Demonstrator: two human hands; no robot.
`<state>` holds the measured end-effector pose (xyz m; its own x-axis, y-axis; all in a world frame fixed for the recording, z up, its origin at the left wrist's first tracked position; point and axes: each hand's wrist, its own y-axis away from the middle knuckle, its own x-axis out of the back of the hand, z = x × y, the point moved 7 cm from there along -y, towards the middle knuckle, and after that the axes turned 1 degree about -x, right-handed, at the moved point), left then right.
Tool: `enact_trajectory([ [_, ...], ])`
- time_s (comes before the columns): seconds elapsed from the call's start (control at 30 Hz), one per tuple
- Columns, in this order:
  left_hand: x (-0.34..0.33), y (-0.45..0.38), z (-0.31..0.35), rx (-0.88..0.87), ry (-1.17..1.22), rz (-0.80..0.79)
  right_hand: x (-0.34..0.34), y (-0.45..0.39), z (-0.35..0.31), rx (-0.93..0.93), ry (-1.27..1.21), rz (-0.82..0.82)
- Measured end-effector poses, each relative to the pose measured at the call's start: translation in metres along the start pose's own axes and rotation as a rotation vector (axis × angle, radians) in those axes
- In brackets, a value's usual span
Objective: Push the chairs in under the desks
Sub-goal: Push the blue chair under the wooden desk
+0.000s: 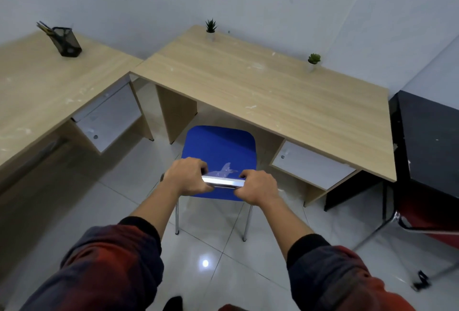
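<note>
Head view: chair (218, 146) between desk panel (177, 114), drawer unit (310, 164).

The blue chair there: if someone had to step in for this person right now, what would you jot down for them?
Left hand: closed on the chrome top bar of the blue chair.
Right hand: closed on the same bar, at its other end.
The chair stands in the knee gap of the long wooden desk, between a side panel and the white drawer unit. Only the seat's front edge reaches the desktop edge; both rear legs are out on the tiled floor.
Done: chair lined up with the gap.
Left: push it straight in. Another chair with a chrome frame shows at the right edge, probably next.
</note>
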<state>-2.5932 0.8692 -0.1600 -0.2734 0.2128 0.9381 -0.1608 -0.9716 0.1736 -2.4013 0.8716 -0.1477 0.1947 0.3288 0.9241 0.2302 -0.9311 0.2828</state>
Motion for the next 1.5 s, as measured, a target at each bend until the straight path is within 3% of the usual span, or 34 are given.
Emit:
enact_trajectory([
  [0.47,0.039,-0.034,-0.094,-0.108,-0.065,-0.051,-0.014,-0.045,-0.084,-0.089,-0.070,0.038],
  [0.77,0.062,-0.072,-0.111,-0.086,-0.131,-0.020,-0.017,-0.109,-0.088,0.009,-0.178,-0.214],
  [1.1,0.076,-0.130,-0.112,-0.108,-0.145,0.043,0.009,-0.157,-0.074,-0.048,-0.269,-0.132],
  [1.5,0.086,-0.144,-0.139,-0.273,-0.047,-0.023,0.014,-0.159,-0.105,-0.259,-0.192,-0.102],
])
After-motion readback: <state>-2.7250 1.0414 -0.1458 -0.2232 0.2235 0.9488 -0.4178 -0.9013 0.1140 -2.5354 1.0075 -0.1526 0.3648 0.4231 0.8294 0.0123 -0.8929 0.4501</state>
